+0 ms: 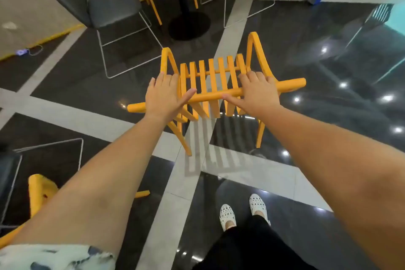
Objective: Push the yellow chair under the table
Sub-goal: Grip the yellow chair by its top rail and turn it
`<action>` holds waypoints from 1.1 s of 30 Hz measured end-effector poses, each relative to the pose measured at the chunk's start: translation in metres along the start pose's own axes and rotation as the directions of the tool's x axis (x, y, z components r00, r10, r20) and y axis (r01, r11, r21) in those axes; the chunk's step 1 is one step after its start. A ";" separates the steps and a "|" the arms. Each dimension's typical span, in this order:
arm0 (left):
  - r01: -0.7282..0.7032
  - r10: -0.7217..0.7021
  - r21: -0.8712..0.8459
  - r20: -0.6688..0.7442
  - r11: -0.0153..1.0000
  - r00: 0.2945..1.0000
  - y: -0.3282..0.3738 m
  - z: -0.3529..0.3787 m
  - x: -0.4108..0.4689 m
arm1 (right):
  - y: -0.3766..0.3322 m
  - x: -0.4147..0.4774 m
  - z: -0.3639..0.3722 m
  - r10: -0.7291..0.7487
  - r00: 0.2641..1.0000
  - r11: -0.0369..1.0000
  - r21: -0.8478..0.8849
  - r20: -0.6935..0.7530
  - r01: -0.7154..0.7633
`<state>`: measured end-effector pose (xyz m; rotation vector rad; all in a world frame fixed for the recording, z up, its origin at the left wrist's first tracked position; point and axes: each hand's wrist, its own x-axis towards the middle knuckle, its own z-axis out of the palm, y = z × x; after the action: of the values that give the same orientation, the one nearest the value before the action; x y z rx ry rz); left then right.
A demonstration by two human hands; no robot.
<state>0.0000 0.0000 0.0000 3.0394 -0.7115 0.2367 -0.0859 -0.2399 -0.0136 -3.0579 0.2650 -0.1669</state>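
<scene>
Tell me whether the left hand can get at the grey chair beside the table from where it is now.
Probably not without stepping forward. The left hand rests on the top rail of the yellow chair, and the grey chair stands well beyond it across open floor. Nothing blocks the way; it simply looks too far.

Both forearms are bare down to the left hand [163,98] and right hand [257,92]. Far back from the grip, a pale short sleeve [54,256] with dark blotches, perhaps floral, covers the left upper arm. Below: black trousers [252,245] and white perforated shoes [228,215].
</scene>
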 end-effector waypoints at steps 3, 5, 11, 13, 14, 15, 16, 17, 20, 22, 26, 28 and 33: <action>-0.017 0.016 0.032 0.012 0.999 1.000 0.002 0.018 -0.001 | 0.010 0.001 0.012 -0.047 0.999 0.995 -0.086 0.015 0.048; -0.016 0.013 0.056 0.050 0.998 0.999 0.002 0.031 -0.003 | 0.017 0.003 0.019 -0.084 0.996 0.990 -0.118 -0.003 0.083; 0.000 -0.004 0.079 0.053 0.997 0.999 0.002 0.051 0.000 | 0.024 0.024 0.022 -0.162 0.986 0.978 -0.125 0.033 0.165; 0.000 -0.004 0.076 0.053 0.997 0.999 0.000 0.054 0.002 | 0.025 0.030 0.025 -0.168 0.985 0.976 -0.131 0.039 0.172; 0.003 -0.006 0.062 0.052 0.998 0.999 -0.001 0.056 0.003 | 0.026 0.033 0.027 -0.173 0.984 0.975 -0.131 0.036 0.177; 0.003 -0.005 0.048 0.040 0.999 0.999 -0.003 0.058 0.004 | 0.027 0.035 0.030 -0.181 0.983 0.975 -0.128 0.024 0.182; 0.010 -0.011 0.042 0.032 0.999 0.999 -0.004 0.061 0.005 | 0.028 0.036 0.032 -0.188 0.982 0.974 -0.127 0.010 0.188; 0.007 -0.007 0.027 0.012 1.000 1.000 -0.004 0.063 0.005 | 0.028 0.036 0.035 -0.199 0.980 0.974 -0.113 -0.014 0.197; 0.000 0.000 -0.001 -0.056 1.000 0.998 -0.005 0.068 0.006 | 0.029 0.034 0.044 -0.209 0.975 0.976 -0.076 -0.079 0.204; -0.008 0.006 -0.020 -0.102 1.000 0.995 -0.006 0.072 0.006 | 0.029 0.034 0.048 -0.200 0.974 0.979 -0.066 -0.102 0.194; -0.033 0.028 -0.029 -0.167 0.999 0.985 -0.007 0.078 0.009 | 0.030 0.036 0.052 -0.201 0.972 0.978 -0.071 -0.121 0.194; -0.041 0.034 -0.030 -0.194 0.999 0.980 -0.008 0.081 0.010 | 0.031 0.036 0.054 -0.209 0.968 0.977 -0.063 -0.137 0.202; -0.064 0.058 -0.017 -0.256 0.998 0.965 -0.009 0.085 0.011 | 0.030 0.036 0.053 -0.210 0.963 0.978 -0.046 -0.171 0.205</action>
<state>0.0260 -0.0004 -0.0818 2.8885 -0.7804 0.6022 -0.0497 -0.2728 -0.0653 -3.0960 -0.0468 -0.4487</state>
